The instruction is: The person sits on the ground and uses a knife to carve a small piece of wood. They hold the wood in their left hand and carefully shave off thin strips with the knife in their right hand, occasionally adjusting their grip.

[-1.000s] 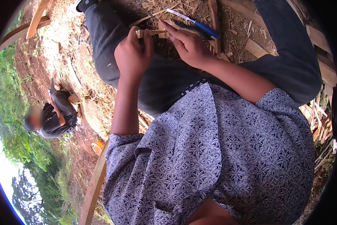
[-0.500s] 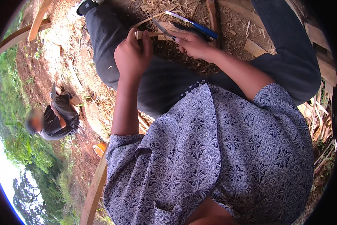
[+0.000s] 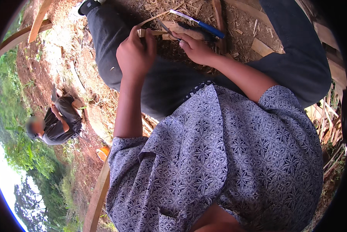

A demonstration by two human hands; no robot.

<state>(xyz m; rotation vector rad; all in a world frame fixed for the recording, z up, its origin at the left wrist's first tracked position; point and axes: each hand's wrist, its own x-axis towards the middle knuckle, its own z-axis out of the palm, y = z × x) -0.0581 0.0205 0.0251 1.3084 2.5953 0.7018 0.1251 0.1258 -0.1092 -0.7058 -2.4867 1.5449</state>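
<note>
My left hand is closed around a narrow piece of pale wood, whose squared end shows between thumb and forefinger. My right hand grips a knife by its handle, which the fingers mostly hide. The thin knife blade points up and to the left, just above the far part of the wood; whether it touches cannot be made out. Beyond my right hand lies a chisel-like tool with a blue handle and pale metal blade, resting by a wider flat wood piece.
Shavings litter the ground between my legs. A wood block lies near my right knee, and a dark board stands beyond the chisel. Another person sits at the left. Long timbers and a stick pile are around me.
My right hand has shifted slightly up and left, and the knife blade has turned to look thinner. My left hand and the wood stay nearly in place.
</note>
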